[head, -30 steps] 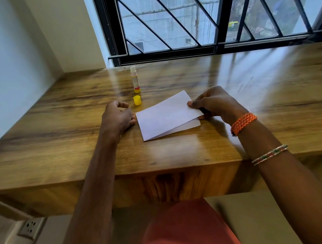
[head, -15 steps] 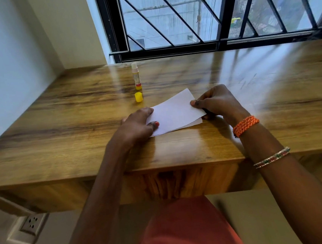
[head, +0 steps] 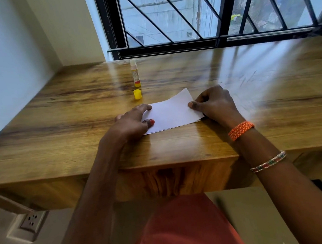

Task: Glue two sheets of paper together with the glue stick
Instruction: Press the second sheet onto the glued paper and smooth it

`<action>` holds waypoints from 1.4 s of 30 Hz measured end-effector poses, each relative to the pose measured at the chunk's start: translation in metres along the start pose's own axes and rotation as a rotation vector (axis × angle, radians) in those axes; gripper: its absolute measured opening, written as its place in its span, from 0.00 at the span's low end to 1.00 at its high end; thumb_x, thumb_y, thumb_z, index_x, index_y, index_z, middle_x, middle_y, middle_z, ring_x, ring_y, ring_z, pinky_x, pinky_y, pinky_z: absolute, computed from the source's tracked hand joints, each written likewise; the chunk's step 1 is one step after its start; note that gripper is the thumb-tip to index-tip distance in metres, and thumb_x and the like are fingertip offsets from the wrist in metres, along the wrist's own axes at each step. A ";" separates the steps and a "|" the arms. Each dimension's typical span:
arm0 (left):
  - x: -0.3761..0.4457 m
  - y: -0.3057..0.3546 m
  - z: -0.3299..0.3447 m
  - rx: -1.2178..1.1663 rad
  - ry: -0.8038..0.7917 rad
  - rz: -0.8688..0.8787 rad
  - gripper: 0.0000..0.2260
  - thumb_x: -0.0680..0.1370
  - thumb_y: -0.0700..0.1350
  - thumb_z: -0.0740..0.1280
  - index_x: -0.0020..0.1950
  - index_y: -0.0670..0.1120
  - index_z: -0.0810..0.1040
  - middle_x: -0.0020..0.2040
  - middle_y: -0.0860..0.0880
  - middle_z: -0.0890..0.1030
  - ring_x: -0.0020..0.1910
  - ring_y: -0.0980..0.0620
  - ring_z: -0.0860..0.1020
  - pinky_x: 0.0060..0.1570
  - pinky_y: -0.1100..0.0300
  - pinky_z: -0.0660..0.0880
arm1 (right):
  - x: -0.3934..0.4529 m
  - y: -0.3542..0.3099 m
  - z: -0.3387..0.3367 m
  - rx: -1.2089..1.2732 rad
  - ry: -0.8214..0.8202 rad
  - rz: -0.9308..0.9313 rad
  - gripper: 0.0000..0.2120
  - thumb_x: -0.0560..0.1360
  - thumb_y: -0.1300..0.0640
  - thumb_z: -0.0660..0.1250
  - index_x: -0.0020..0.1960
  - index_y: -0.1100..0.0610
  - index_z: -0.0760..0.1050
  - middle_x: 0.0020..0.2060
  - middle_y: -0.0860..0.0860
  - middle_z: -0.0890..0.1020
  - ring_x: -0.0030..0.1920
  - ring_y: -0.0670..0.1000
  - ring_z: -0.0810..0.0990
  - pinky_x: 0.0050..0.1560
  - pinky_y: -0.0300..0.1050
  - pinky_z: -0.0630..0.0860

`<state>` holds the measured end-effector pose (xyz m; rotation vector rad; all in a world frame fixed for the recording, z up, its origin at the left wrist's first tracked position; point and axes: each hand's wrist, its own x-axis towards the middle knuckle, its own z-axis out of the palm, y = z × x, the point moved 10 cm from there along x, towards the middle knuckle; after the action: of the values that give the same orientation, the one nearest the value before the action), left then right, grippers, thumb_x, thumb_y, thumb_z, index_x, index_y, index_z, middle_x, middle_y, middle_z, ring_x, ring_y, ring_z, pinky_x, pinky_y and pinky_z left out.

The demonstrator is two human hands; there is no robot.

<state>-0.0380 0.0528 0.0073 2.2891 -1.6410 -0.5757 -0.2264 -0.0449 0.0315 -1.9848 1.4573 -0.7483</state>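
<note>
Seen from above, on a glossy wooden desk [head: 59,130]: 2 white sheets of paper [head: 172,114] stacked nearly flush, lying a little back from the front edge, the lower sheet peeking out only as a thin sliver along the near and right edges. Left edge covered by the left hand [head: 132,122] — fingers stretched out fairly flat and pressing down on the paper, thumb with a red-painted nail resting on the top sheet. Right edge held by the right hand [head: 214,105], fingers curled, thumb on top of the sheet at its right margin; probably pinching the edge, though the underside of the grip is hidden. Far corner of the top sheet pointing up toward the window [head: 205,13], lifted slightly or just curled — hard to tell with the blur.

Behind the paper and well apart from it, a glue stick [head: 135,73] standing upright with its cap off, white tip exposed. Yellow cap [head: 137,94] lying just in front of it, between stick and paper, touching neither.

Wide bare stretch of desktop to the right and to the left, reaching the wall on the left side. Orange woven band [head: 240,130] at the right wrist, 1 beaded bangle [head: 268,162] farther up the forearm. Wall socket [head: 31,220] below the desk on the left.
</note>
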 end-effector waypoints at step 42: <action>0.002 -0.020 0.011 0.306 -0.115 0.034 0.26 0.81 0.57 0.46 0.77 0.54 0.40 0.78 0.57 0.40 0.77 0.53 0.40 0.73 0.47 0.39 | -0.019 -0.016 0.068 -0.689 -0.288 -0.172 0.37 0.75 0.34 0.32 0.77 0.55 0.42 0.78 0.50 0.45 0.76 0.50 0.37 0.68 0.60 0.24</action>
<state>-0.0263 0.0575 -0.0117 2.4722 -1.9360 -0.4847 -0.1720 -0.0151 -0.0059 -2.6137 1.4991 0.0132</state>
